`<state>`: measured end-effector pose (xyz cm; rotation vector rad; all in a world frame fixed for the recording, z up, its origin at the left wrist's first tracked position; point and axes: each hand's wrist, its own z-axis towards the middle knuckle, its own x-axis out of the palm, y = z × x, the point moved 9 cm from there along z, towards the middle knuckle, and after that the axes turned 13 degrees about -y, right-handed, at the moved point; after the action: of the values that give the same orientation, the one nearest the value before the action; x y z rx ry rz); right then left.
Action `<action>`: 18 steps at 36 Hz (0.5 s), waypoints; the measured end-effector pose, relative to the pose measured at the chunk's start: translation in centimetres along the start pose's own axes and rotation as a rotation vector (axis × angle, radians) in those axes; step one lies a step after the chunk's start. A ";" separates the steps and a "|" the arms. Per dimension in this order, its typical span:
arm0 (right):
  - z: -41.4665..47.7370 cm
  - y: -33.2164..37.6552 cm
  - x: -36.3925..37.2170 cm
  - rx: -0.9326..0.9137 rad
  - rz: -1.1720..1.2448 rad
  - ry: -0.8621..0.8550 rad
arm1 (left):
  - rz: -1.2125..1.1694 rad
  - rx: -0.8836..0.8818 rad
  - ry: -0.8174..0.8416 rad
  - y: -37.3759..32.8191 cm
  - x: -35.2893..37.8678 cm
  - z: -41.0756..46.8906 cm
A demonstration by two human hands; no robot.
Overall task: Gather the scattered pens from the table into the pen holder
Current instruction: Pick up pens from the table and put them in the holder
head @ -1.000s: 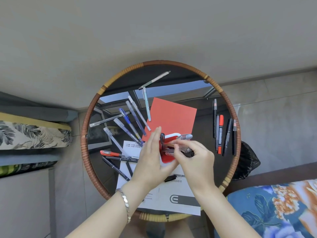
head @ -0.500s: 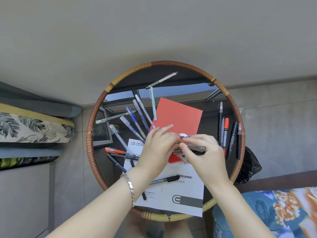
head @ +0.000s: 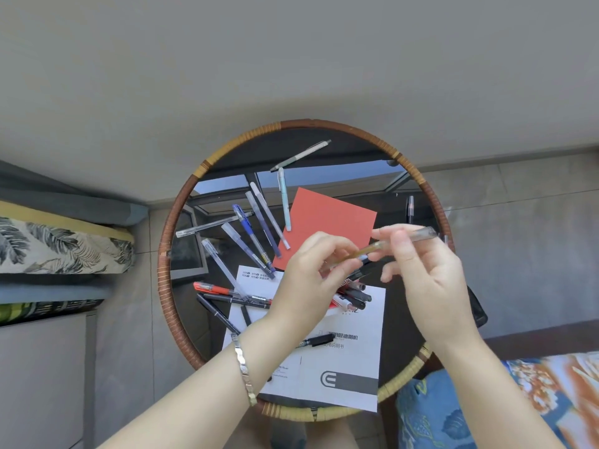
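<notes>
Over the round glass table (head: 168,241) both hands hold one clear-barrelled pen (head: 385,244) raised above the tabletop. My right hand (head: 428,267) pinches its upper end and my left hand (head: 311,273) pinches its lower end. Several pens (head: 256,234) lie fanned out at the table's left. A red pen (head: 220,290) and black pens (head: 223,315) lie near my left wrist. More markers (head: 353,298) lie bunched under my hands, partly hidden. A red pen holder is not clearly visible; my hands cover that spot.
A red card (head: 330,218) lies mid-table and a white printed sheet (head: 343,367) at the near edge, with a black pen (head: 319,341) on it. A lone dark pen (head: 410,209) lies far right. Cushioned seats flank the table: leaf print (head: 58,247) left, blue floral (head: 505,403) right.
Both hands rose from the bunch of markers and drew apart, lifting the clear pen up and to the right. The view shifted so the table sits a little more central.
</notes>
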<state>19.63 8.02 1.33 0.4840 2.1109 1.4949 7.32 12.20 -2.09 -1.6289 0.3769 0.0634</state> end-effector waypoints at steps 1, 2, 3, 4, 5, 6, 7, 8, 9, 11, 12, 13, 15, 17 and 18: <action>0.2 -0.4 -0.3 0.036 0.009 -0.019 | -0.002 -0.013 0.007 0.0 0.1 0.0; 0.4 -0.8 -0.7 0.062 0.012 -0.052 | -0.015 -0.031 0.015 0.0 0.1 -0.1; 0.6 -1.2 -1.0 0.088 0.021 -0.079 | -0.029 -0.049 0.029 0.0 0.2 -0.2; 0.7 -1.5 -1.4 0.106 0.045 -0.104 | -0.038 -0.068 0.045 0.1 0.3 -0.3; 0.8 -1.6 -1.6 0.119 0.074 -0.127 | -0.049 -0.095 0.063 0.2 0.4 -0.4; 0.8 -1.6 -1.8 0.115 0.091 -0.139 | -0.068 -0.142 0.076 0.4 0.5 -0.6; 0.8 -1.6 -1.8 0.106 0.100 -0.140 | -0.112 -0.202 0.078 0.5 0.4 -0.8; 0.7 -1.5 -1.6 0.097 0.108 -0.126 | -0.160 -0.258 0.072 0.6 0.4 -0.9; 0.5 -1.4 -1.3 0.092 0.112 -0.104 | -0.198 -0.296 0.062 0.6 0.3 -0.9; 0.2 -1.5 -0.8 0.078 0.094 -0.072 | -0.223 -0.312 0.057 0.3 0.3 -0.7; 0.1 -1.6 -0.7 0.076 0.087 -0.068 | -0.228 -0.314 0.063 0.1 0.4 -0.7; 0.0 -1.5 -0.8 0.074 0.092 -0.069 | -0.241 -0.323 0.070 -0.1 0.5 -0.6; 0.1 -1.3 -1.0 0.064 0.124 -0.072 | -0.296 -0.382 0.092 -0.1 0.7 -0.6; 0.1 -0.8 -1.0 0.037 0.155 -0.052 | -0.332 -0.458 0.144 0.1 1.0 -0.7; 0.0 -0.6 -0.9 0.022 0.161 -0.030 | -0.339 -0.479 0.184 0.2 1.1 -0.8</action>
<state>20.33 7.33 0.93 0.6943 2.1097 1.5429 8.13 11.19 -2.47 -2.1616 0.2284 -0.2730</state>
